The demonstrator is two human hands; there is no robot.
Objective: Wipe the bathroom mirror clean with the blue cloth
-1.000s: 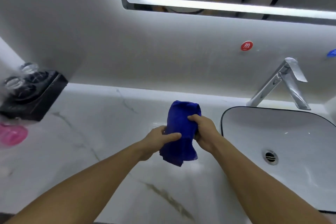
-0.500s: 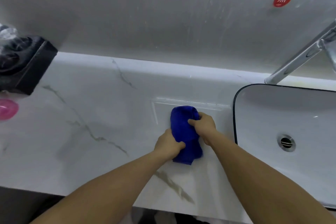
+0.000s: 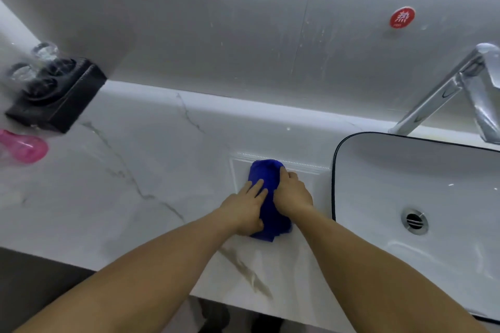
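Blue cloth [image 3: 266,174] lies bunched on the marble counter [image 3: 135,184], just left of the washbasin [image 3: 334,184], long axis pointing away from the person. Left hand [image 3: 244,207] presses it flat-fingered. Right hand [image 3: 292,193] grips its right side with curled fingers. Mirror: not visible, presumably overhead.

surface: white marble counter [image 3: 135,211] | under the fingers [image 3: 257,188]: blue cloth [image 3: 266,173] | just right of them: basin [image 3: 405,170] | well left: black tray [image 3: 67,105], pink object [image 3: 24,147]

My cloth [image 3: 266,178] is deep blue; the countertop [image 3: 135,170] white marble, grey-veined. At its left edge sit a black tray [image 3: 62,105] and a blurred, perhaps translucent pink object [image 3: 24,147].
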